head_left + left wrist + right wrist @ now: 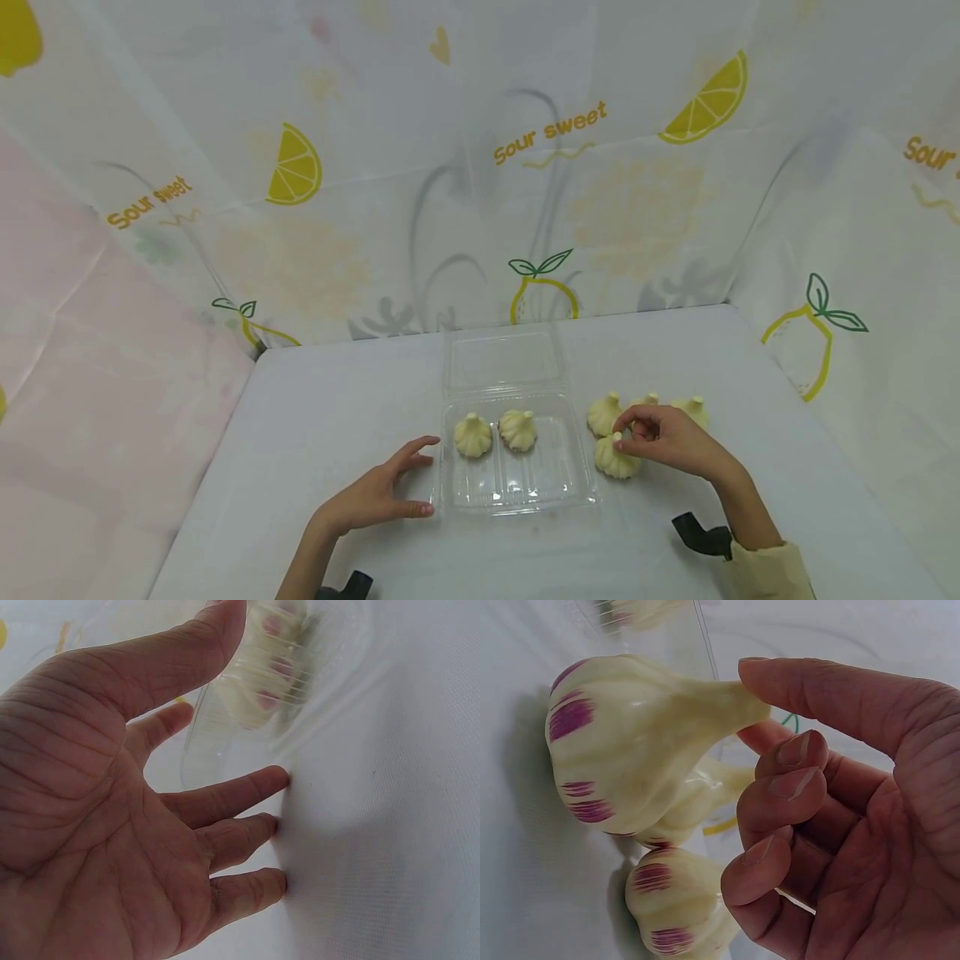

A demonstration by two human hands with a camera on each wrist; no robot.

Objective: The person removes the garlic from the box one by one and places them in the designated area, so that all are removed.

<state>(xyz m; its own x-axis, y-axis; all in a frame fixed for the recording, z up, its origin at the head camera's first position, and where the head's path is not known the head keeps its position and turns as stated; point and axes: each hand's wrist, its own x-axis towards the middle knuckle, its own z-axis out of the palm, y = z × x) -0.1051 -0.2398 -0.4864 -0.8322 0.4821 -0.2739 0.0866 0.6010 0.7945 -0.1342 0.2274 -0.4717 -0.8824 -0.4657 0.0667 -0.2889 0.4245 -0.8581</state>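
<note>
My right hand point(671, 440) pinches the stem of a garlic bulb point(615, 462) between thumb and forefinger, to the right of a clear plastic clamshell box point(562, 475). In the right wrist view this pale bulb point(630, 742) shows purple streaks, and the other fingers are curled loosely. Two more garlic bulbs sit side by side in the box, one on the left point(472, 436) and one nearer the middle point(517, 430). My left hand point(371, 493) is spread at the box's left side, holding nothing. Its lower fingertips point(274, 881) rest on the white tabletop.
Behind the held bulb lie several other garlic bulbs, including one at the left point(603, 413) and one at the right point(694, 410), partly covered by my right hand. The box's lid point(504, 362) is folded back, flat toward the lemon-print cloth point(420, 225) behind the table.
</note>
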